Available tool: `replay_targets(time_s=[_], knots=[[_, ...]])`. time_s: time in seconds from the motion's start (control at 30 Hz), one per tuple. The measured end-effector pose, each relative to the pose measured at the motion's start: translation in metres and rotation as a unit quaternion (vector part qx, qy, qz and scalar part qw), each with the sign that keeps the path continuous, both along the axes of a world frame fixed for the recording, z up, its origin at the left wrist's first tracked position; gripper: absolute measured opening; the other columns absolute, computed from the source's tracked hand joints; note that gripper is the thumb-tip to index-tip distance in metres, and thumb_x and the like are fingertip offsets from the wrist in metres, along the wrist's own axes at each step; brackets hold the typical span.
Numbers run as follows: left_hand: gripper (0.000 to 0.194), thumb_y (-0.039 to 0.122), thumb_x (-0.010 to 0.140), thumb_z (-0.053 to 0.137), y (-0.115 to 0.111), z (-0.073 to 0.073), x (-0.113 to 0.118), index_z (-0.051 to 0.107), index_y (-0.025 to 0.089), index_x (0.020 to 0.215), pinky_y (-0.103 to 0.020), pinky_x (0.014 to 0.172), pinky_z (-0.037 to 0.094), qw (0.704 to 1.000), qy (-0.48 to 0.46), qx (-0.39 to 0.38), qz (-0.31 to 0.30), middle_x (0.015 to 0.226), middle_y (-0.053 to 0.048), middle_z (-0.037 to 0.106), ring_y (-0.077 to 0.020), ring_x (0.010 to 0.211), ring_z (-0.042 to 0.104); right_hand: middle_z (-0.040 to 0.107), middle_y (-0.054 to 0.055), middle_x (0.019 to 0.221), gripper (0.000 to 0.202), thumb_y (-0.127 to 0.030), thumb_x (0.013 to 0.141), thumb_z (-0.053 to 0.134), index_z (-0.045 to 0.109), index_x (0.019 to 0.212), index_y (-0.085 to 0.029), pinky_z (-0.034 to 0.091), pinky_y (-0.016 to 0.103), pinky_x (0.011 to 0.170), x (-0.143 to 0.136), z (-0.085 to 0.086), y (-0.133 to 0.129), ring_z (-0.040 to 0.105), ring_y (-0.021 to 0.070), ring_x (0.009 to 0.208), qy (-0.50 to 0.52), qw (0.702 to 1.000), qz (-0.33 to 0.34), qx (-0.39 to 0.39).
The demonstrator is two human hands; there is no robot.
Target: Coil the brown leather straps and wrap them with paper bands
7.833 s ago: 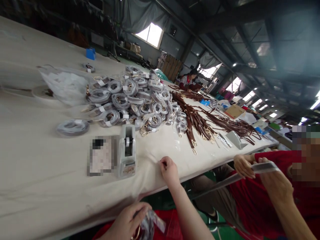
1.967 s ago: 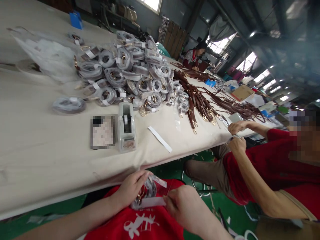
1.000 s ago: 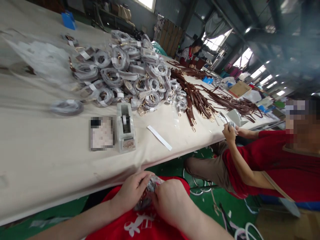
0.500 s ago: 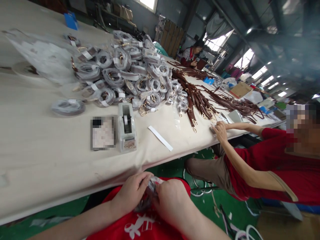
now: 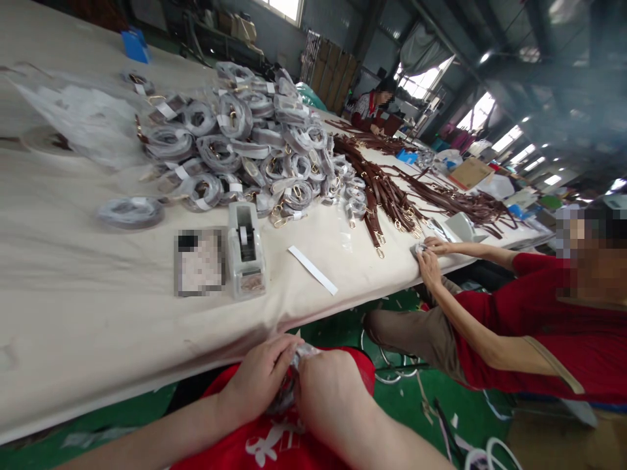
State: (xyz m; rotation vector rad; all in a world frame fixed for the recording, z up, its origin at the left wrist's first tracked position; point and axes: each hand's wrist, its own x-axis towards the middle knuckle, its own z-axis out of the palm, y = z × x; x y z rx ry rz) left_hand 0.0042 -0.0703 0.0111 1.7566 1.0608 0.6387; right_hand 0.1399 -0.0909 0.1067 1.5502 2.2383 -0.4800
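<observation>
Low in the view, in front of my red shirt, I hold a coiled strap (image 5: 283,398) in clear plastic wrap. My left hand (image 5: 262,372) is closed around its left side. From the right, my right hand (image 5: 328,391) grips the same coil, its back towards me and its fingers mostly hidden. Both hands are just off the table's near edge. Beyond them on the table are a tape dispenser (image 5: 246,251) and a white paper strip (image 5: 312,269). A large pile of plastic-wrapped coiled straps (image 5: 255,140) lies farther back.
One wrapped coil (image 5: 130,213) lies apart on the pale tablecloth (image 5: 98,307). Brown straps with gold clasps (image 5: 382,189) spread to the right. A co-worker in red (image 5: 509,326) sits at my right, hands on the table edge. Another person (image 5: 375,108) works at the far end.
My right hand has rolled over and shifted slightly left against the coil, while my left hand keeps its hold. The co-worker's hands have moved a little at the table edge.
</observation>
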Motion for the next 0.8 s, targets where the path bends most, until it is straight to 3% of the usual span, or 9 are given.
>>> replay_targets(time_s=[0.1,0.27,0.43,0.6,0.67,0.8], knots=[[0.035,0.035,0.099,0.038,0.0,0.001,0.0,0.069,0.024,0.109,-0.033,0.094,0.052,1.0,-0.005,-0.002,-0.017,0.109,-0.004,0.075,-0.023,0.105,0.068,0.076,0.012,0.079,0.014,-0.013,0.084,0.058,0.07,0.089,-0.014,0.046,0.027,0.052,0.006,-0.005,0.003,0.074,0.0248,0.068,0.009,1.0,0.005,0.029],[0.035,0.037,0.097,0.041,0.002,-0.008,-0.004,0.07,0.02,0.106,-0.034,0.097,0.05,1.0,0.001,-0.014,0.021,0.11,-0.008,0.075,-0.0248,0.106,0.067,0.075,0.003,0.08,0.008,-0.022,0.088,0.061,0.068,0.089,-0.021,0.043,0.025,0.059,0.031,-0.002,-0.006,0.07,0.0189,0.071,0.11,0.99,-0.013,0.086],[0.034,0.035,0.098,0.042,0.005,0.005,-0.003,0.073,0.021,0.095,-0.029,0.088,0.051,0.999,-0.028,-0.01,-0.023,0.097,-0.006,0.075,-0.0226,0.094,0.068,0.071,0.001,0.078,0.014,-0.02,0.092,0.057,0.068,0.084,-0.021,0.042,0.024,0.068,0.045,-0.01,-0.004,0.065,0.0155,0.074,0.23,0.96,-0.071,0.146],[0.038,0.034,0.099,0.039,0.006,0.014,-0.001,0.065,0.019,0.075,-0.027,0.075,0.049,0.998,-0.029,0.02,-0.059,0.078,-0.004,0.068,-0.0193,0.077,0.064,0.07,0.001,0.075,0.017,-0.019,0.09,0.058,0.07,0.077,-0.019,0.043,0.022,0.067,0.044,-0.046,0.01,0.061,0.014,0.069,0.361,0.901,-0.19,0.148],[0.036,0.034,0.097,0.043,0.005,0.011,-0.001,0.061,0.019,0.069,-0.028,0.07,0.047,0.998,-0.008,0.039,-0.045,0.071,-0.003,0.065,-0.0188,0.072,0.061,0.068,0.002,0.07,0.021,-0.027,0.09,0.058,0.07,0.075,-0.017,0.042,0.022,0.06,0.047,-0.063,0.012,0.059,0.0139,0.063,0.427,0.862,-0.252,0.107],[0.034,0.033,0.096,0.045,0.001,0.008,-0.001,0.061,0.019,0.069,-0.027,0.068,0.046,0.999,-0.011,0.039,-0.027,0.069,-0.002,0.063,-0.018,0.07,0.059,0.062,0.004,0.057,0.054,-0.053,0.094,0.045,0.067,0.064,-0.013,0.039,0.024,0.053,0.06,-0.091,0.011,0.054,0.0147,0.053,0.48,0.79,-0.381,-0.03]])
